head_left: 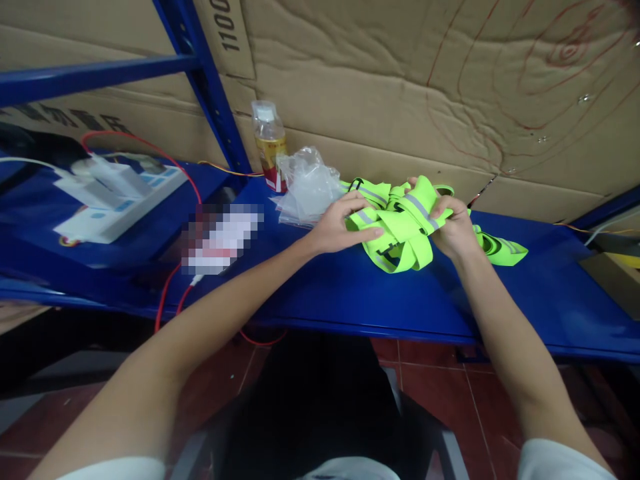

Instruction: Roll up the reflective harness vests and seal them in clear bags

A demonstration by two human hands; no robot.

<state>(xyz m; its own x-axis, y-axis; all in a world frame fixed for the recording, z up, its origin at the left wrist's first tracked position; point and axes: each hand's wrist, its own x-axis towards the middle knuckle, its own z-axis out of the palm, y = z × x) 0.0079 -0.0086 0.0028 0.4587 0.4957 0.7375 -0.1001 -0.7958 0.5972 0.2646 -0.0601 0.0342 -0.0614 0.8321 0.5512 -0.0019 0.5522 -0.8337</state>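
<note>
Green straps (pixel 407 227) (bunched) between fingers (pixel 369 235)

Neon-green straps (pixel 397 225), grey-striped, loosely looped, held bunched over blue shelf (pixel 320 293)

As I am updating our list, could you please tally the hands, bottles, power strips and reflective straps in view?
Bare left hand and right hand: 2
Clear plastic bottle with yellow-and-red label: 1
White rectangular power strip: 1
Neon-green reflective straps: too tangled to count
Total, without the straps: 4

Cardboard strip (pixel 230 40) reads "1100" sideways; cardboard panel (pixel 140 110) at left shows "勿重压"
</note>
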